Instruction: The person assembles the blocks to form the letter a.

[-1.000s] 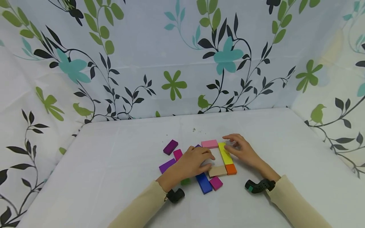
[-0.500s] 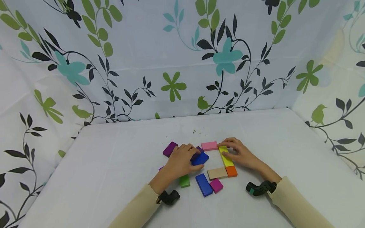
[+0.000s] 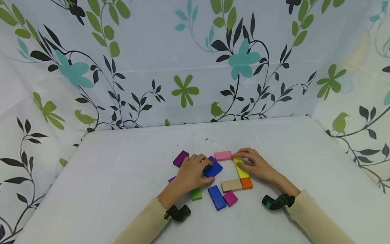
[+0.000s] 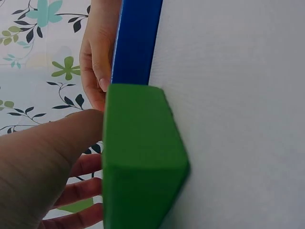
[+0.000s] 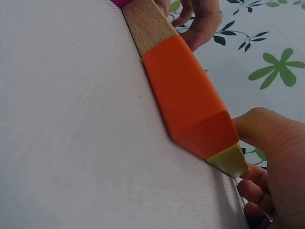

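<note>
On the white tabletop (image 3: 137, 162), the right hand (image 3: 256, 165) curls round a yellow oblong block (image 3: 241, 172); the left hand (image 3: 191, 173), fingers half spread, meets a blue oblong block (image 3: 214, 170), grip unclear. Only the right wrist view shows a beige wooden block's (image 5: 150, 25) grain.

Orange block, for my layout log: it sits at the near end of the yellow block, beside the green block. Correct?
The neighbour is wrong: the head view shows the orange block at the near end of the yellow block, but beside the plain wooden block.
</note>
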The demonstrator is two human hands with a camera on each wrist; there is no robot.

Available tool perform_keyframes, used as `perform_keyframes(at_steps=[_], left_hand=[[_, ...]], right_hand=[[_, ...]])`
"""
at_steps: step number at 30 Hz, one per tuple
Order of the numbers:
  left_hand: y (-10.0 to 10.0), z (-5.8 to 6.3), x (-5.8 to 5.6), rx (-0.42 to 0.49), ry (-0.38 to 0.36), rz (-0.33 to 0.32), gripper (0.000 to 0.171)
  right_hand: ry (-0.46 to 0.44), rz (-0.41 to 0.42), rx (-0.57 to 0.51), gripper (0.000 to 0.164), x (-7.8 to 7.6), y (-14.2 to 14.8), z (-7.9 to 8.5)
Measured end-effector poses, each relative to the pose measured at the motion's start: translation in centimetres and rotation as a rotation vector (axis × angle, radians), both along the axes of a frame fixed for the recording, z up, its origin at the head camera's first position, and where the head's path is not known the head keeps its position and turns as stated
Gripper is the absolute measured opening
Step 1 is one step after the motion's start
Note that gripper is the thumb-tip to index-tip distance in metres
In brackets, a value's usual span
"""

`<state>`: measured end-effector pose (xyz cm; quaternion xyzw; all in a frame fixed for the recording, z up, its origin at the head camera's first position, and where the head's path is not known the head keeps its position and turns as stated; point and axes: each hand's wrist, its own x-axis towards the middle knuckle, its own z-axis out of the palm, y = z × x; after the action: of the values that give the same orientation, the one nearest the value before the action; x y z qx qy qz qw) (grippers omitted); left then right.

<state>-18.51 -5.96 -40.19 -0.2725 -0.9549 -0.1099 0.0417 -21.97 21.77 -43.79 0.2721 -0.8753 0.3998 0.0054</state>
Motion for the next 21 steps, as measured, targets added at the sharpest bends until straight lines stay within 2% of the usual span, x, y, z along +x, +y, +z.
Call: perform_keyframes(at_steps=[8, 16, 21], left_hand=[[-0.03, 0.05, 0.1, 0.002, -0.013, 0.007, 0.045], [-0.19, -0.04, 0.06, -0.024, 0.034, -0.006, 0.041], [-0.17, -0.08, 0.08, -0.015, 0.026, -0.01, 0.04]], right_hand=[[0.001, 0.0, -0.003, 0.031, 0.07, -0.03, 0.02], [0.007, 0.007, -0.011, 0.03, -0.11, 0.03, -0.17], [0.016, 0.015, -0.014, 0.031, -0.16, 0.1, -0.28]])
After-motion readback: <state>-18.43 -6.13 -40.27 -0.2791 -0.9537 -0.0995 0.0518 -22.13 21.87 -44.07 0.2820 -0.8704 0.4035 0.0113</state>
